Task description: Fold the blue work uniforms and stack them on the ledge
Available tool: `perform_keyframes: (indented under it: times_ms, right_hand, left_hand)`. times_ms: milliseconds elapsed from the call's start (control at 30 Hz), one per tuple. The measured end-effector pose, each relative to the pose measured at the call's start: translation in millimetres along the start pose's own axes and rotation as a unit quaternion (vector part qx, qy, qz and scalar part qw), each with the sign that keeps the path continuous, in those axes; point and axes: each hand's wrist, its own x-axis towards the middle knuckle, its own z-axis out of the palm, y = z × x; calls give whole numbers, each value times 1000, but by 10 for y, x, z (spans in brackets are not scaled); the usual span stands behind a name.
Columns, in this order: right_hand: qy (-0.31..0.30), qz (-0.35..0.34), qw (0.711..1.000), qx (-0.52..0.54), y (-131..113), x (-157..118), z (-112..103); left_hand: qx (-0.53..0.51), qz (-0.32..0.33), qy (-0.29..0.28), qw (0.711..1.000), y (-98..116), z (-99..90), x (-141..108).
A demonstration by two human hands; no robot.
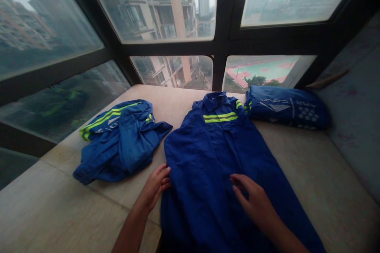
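A dark blue work jacket lies front up on the pale stone ledge, its collar toward the window and its lower part running off the bottom of the view. A yellow-green reflective band crosses its chest. My left hand is at the jacket's left edge, fingers slightly bent and apart, touching or very near the cloth. Over the jacket's middle is my right hand, open, with fingers curved and the thumb apart; nothing shows in it. Whether its fingertips touch the cloth I cannot tell.
To the left lies a loosely bunched blue garment with reflective stripes. A folded blue bundle with white print rests at the back right, by the wall. Dark window frames bound the stone ledge behind and at left.
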Motion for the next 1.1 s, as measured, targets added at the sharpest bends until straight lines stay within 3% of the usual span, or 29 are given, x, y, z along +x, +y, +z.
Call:
perform_keyframes:
  times_ms: [100,267,467,633,733,833,933,1100]
  right_hand:
    - [33,-81,987,-133,39,-158,121]
    - [10,-119,951,-286,123,9,286]
    - [13,-137,936,-324,201,269,241]
    - [7,-140,934,-329,91,594,113]
    - [18,-133,945,-299,-36,589,70]
    - [28,-80,974,-210,-114,318,88]
    - [-3,15,995,-94,-108,-71,157]
    - [-7,115,991,71,-50,-453,313]
  left_hand:
    - [48,7,-24,999,-96,79,-12]
    - [68,48,-12,996,-203,234,103]
    - [71,75,2,995,-130,390,303]
    - [61,79,14,995,66,567,405]
    - [56,66,0,996,115,600,274]
    - [48,39,-22,998,13,542,20]
    - [23,0,-31,999,-231,448,-242]
    - [58,-33,-9,998,-697,374,-515]
